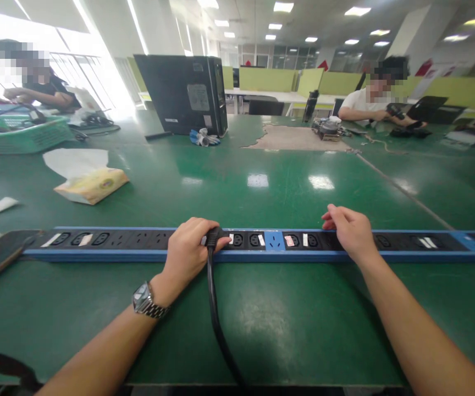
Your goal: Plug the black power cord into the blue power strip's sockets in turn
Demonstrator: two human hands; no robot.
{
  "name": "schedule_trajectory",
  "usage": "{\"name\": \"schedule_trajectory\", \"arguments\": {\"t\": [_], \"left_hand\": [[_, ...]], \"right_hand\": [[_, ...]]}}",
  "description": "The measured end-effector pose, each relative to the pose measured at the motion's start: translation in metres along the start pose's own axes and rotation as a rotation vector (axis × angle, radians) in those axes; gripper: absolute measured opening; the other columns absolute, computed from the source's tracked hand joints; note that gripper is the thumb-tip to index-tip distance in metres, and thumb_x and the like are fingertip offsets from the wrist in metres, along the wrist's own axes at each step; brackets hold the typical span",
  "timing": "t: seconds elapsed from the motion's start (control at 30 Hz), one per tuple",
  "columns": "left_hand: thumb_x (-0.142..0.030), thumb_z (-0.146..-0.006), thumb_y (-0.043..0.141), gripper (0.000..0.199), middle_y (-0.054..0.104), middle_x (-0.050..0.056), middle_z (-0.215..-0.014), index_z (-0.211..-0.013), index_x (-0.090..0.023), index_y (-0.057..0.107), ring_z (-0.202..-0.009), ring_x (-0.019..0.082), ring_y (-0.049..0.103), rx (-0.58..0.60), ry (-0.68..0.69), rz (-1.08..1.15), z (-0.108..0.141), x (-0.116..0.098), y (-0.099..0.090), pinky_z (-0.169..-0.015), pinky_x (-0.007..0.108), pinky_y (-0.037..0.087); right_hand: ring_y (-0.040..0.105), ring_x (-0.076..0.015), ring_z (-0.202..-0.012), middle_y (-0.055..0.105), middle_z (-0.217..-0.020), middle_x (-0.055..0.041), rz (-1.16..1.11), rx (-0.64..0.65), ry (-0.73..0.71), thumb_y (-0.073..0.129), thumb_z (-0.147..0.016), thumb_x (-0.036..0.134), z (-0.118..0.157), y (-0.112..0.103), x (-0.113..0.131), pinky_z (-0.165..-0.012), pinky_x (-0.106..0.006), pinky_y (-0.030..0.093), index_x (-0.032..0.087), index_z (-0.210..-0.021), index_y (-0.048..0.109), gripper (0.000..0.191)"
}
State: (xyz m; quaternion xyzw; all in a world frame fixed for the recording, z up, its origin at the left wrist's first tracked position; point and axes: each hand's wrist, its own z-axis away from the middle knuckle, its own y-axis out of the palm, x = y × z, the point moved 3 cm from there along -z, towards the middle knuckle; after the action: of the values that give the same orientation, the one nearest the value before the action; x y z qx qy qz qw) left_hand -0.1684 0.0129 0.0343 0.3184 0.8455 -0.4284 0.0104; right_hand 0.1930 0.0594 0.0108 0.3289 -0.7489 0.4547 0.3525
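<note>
A long power strip [130, 254] with a blue casing and black socket panels lies across the green table in front of me. My left hand [190, 242], a watch on its wrist, pinches a black power plug [212, 237] at the strip's middle. From the plug a thick black cable [216, 316] runs down past the near table edge. Whether the plug is fully seated in a socket, I cannot tell. Over the right part of the strip hovers my right hand [351, 228], fingers curled closely together. Anything between those fingertips is not discernible. Small white stickers [261, 240] mark several sockets.
A tissue pack [93, 184] sits at left, before a green basket [27, 137]. A black computer tower [188, 96] stands at the back, gloves [204, 137] beside it. A bottle [310, 104] is farther right. Two people [48, 91] [361, 104] work across the table.
</note>
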Motion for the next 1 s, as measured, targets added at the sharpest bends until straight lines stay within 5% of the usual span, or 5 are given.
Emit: {"name": "schedule_trajectory", "arguments": {"t": [0.2, 0.6, 0.83, 1.0], "left_hand": [[-0.051, -0.085, 0.063, 0.030, 0.071, 0.007, -0.084, -0.091, -0.021, 0.066, -0.081, 0.022, 0.064, -0.053, -0.014, -0.034, 0.005, -0.001, 0.002, -0.074, 0.033, 0.049], [-0.047, -0.084, 0.064, 0.035, 0.070, 0.010, -0.098, -0.106, -0.020, 0.063, -0.094, 0.025, 0.063, 0.096, 0.079, -0.028, 0.010, 0.006, 0.001, -0.083, 0.038, 0.049], [-0.054, -0.079, 0.068, 0.061, 0.064, 0.013, -0.122, -0.129, -0.022, 0.051, -0.111, 0.028, 0.059, 0.167, 0.176, -0.065, 0.011, 0.000, 0.000, -0.094, 0.042, 0.047], [-0.049, -0.083, 0.066, 0.057, 0.063, 0.012, -0.124, -0.129, -0.020, 0.050, -0.113, 0.027, 0.058, 0.178, 0.232, -0.081, 0.012, 0.001, 0.000, -0.095, 0.042, 0.046]], "right_hand": [[0.062, -0.0159, -0.059, 0.066, -0.059, -0.0036, 0.039, 0.008, -0.029, 0.053, -0.086, 0.057, 0.002, -0.001, 0.004, -0.061, -0.028, 0.046, 0.017, -0.069, 0.068, 0.046], [0.061, -0.0153, -0.060, 0.065, -0.060, -0.0024, 0.037, 0.013, -0.016, 0.053, -0.087, 0.055, 0.003, 0.000, 0.008, -0.063, -0.028, 0.045, 0.018, -0.069, 0.068, 0.044], [0.061, -0.0153, -0.061, 0.065, -0.060, -0.0019, 0.047, 0.018, -0.012, 0.053, -0.087, 0.056, 0.003, 0.000, 0.008, -0.065, -0.028, 0.044, 0.018, -0.069, 0.068, 0.044], [0.061, -0.0156, -0.062, 0.065, -0.061, -0.0017, 0.062, 0.026, -0.016, 0.052, -0.087, 0.057, 0.004, 0.002, 0.008, -0.065, -0.028, 0.043, 0.018, -0.070, 0.067, 0.045]]}}
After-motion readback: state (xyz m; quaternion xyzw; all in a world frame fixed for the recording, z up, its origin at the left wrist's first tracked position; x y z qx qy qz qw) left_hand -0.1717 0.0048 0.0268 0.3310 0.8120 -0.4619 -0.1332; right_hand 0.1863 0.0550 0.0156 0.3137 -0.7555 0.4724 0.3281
